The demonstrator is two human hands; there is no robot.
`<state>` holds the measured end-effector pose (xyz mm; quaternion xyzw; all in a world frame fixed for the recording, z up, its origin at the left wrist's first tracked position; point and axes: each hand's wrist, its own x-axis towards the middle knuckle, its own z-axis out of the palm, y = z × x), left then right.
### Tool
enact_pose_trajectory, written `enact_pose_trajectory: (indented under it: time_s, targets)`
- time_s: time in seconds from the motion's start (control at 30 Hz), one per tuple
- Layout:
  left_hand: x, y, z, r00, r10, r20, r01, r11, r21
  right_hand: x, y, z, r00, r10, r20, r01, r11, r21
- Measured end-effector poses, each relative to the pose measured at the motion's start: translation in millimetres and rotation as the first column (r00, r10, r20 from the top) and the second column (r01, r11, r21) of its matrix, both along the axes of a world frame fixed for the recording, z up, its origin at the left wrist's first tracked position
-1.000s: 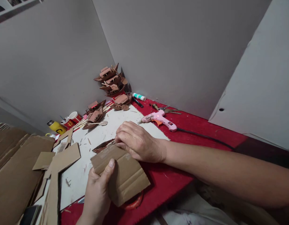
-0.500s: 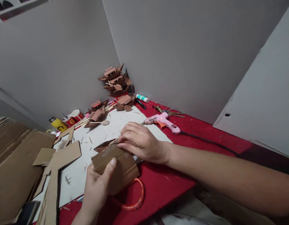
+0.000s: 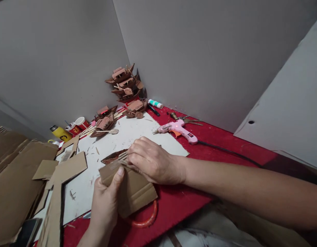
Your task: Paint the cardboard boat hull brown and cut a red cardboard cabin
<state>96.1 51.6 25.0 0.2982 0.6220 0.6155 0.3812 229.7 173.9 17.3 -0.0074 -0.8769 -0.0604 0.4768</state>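
My left hand (image 3: 107, 195) grips a small piece of brown cardboard (image 3: 138, 192) by its left side, thumb on top. My right hand (image 3: 148, 159) is closed at the cardboard's upper edge, its fingertips bent down over it and partly hidden. Thin ridged strips show beside those fingers, against the cardboard edge. Just behind lies a dark brown boat-shaped piece (image 3: 113, 156) on the white sheet (image 3: 78, 195). Under the cardboard, an orange-red ring (image 3: 148, 219) rests on the red table cover (image 3: 179, 206).
A pink glue gun (image 3: 179, 128) with a black cable lies behind my right hand. Small model boats (image 3: 104, 124) and a stack of more (image 3: 125, 82) stand at the back. Cups (image 3: 81, 122), a yellow bottle (image 3: 61, 133) and cardboard sheets (image 3: 16, 185) are at the left.
The cardboard's near right corner has shifted slightly right, covering more of the ring. My right fingers have curled further down at its upper edge, and the view has moved a little.
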Motion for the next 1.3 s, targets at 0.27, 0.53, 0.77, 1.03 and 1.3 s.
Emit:
enact_pose_trajectory:
  time_s: [0.27,0.53,0.77,1.03,1.3]
  targets:
    - [-9,2,-1.1,0.998,-0.038,-0.042,0.041,0.996,0.079,1,-6,1.9,0.995,0.07,-0.071,-0.077,0.992,-0.098]
    - [-15,-1,1.6,0.993,-0.11,-0.045,0.113,0.992,0.055,1,-2,1.9,0.994,0.047,-0.095,-0.064,0.98,-0.189]
    - [-18,3,-6.3,0.984,-0.145,-0.104,0.147,0.989,0.016,-1,2,0.1,0.992,0.068,-0.106,-0.092,0.967,-0.238]
    - [-24,8,-3.8,0.991,-0.131,0.01,0.13,0.991,0.025,-1,-6,-2.0,0.975,0.21,-0.07,-0.215,0.973,-0.086]
    - [-21,7,-3.0,0.964,-0.256,0.075,0.258,0.966,-0.02,0,-5,3.1,0.977,0.11,-0.182,-0.166,0.929,-0.33]
